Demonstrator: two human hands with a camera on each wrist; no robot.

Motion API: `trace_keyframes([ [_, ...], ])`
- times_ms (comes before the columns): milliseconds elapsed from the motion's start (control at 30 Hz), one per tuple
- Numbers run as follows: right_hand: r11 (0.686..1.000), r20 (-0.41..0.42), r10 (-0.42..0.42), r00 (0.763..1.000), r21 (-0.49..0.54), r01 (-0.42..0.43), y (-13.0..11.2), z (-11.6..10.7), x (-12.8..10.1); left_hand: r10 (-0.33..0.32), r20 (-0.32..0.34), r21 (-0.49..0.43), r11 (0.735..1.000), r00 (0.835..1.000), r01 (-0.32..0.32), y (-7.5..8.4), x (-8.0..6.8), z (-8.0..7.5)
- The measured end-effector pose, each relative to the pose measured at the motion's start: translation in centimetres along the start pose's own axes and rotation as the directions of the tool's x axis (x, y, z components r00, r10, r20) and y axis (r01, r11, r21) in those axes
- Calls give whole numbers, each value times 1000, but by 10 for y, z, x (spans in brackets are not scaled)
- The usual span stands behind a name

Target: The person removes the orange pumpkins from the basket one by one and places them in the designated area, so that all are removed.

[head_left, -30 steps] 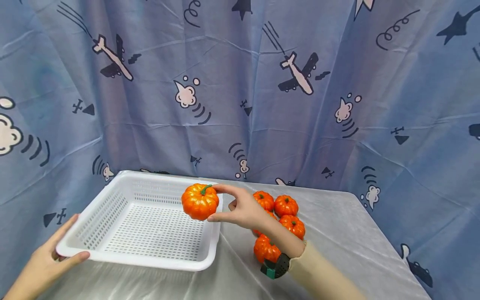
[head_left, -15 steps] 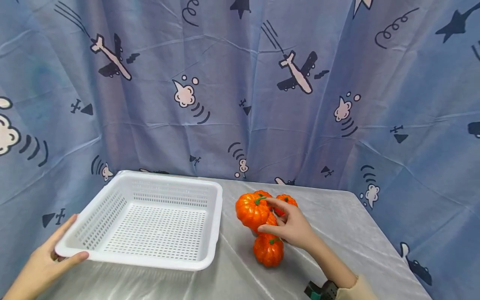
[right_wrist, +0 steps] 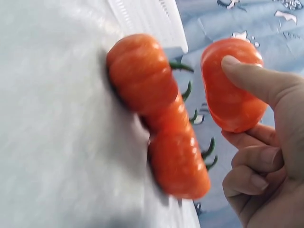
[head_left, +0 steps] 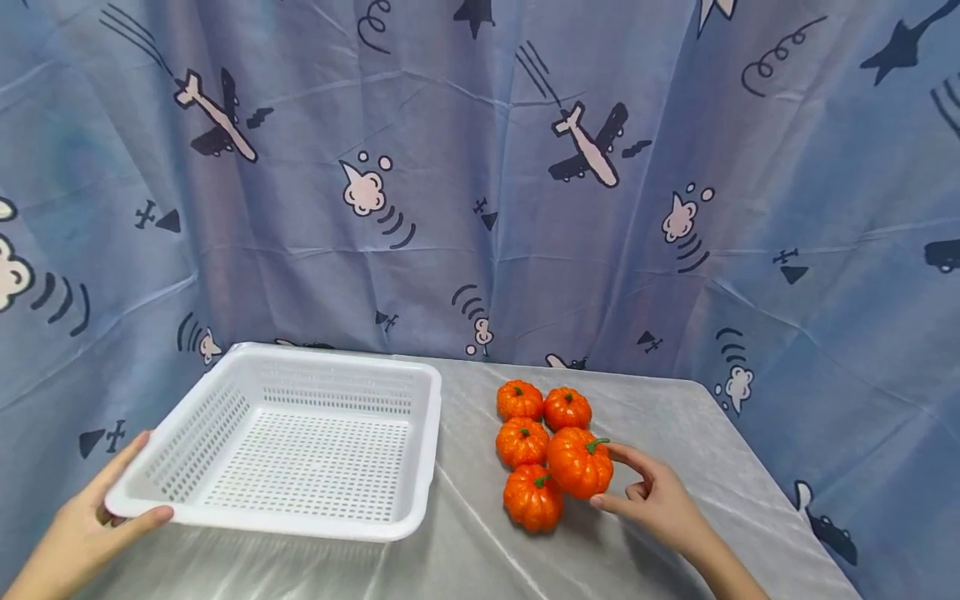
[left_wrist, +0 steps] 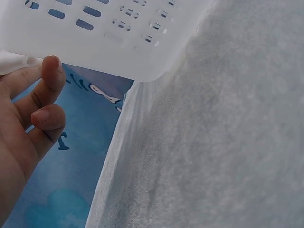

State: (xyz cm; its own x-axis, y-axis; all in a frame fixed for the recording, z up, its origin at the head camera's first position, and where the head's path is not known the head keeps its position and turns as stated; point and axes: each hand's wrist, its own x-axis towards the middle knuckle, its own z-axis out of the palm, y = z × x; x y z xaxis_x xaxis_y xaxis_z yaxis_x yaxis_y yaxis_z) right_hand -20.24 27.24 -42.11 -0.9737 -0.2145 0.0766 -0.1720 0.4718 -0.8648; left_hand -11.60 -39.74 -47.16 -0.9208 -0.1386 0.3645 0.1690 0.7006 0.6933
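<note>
In the head view my right hand point(head_left: 660, 508) pinches an orange toy pumpkin point(head_left: 580, 467) with a green stem, thumb below and finger near the stem. The right wrist view shows the thumb across the held pumpkin point(right_wrist: 232, 107), which is apart from a row of pumpkins point(right_wrist: 142, 71). Several other toy pumpkins point(head_left: 533, 500) lie clustered to its left and behind it; the held one overlaps them in the head view. My left hand point(head_left: 93, 521) grips the front left corner of a white plastic basket point(head_left: 300, 521), thumb on the rim. No pumpkins are inside the basket.
A grey cloth point(head_left: 480, 550) covers the table. Behind it hangs a blue curtain point(head_left: 450, 208) with airplane prints. The table's right edge point(head_left: 780, 487) slants toward the front right. In the left wrist view, the basket corner point(left_wrist: 147, 61) is near the table edge.
My right hand has carried the pumpkin from over the basket's right side rightward to the cluster of pumpkins. The left hand keeps its grip on the basket.
</note>
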Motion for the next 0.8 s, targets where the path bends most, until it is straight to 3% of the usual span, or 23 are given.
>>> trace_keyframes([
  [433,998,132,65,989,0,-65,44,-22,-18,-52,9,11,999,999,51,3,-1,3],
  [633,1000,183,7,983,-12,-5,62,-26,-20,-41,-1,5,999,999,41,4,2,3],
  [800,998,189,-47,981,-22,52,75,-23,-17,-72,10,39,997,997,72,6,2,3],
])
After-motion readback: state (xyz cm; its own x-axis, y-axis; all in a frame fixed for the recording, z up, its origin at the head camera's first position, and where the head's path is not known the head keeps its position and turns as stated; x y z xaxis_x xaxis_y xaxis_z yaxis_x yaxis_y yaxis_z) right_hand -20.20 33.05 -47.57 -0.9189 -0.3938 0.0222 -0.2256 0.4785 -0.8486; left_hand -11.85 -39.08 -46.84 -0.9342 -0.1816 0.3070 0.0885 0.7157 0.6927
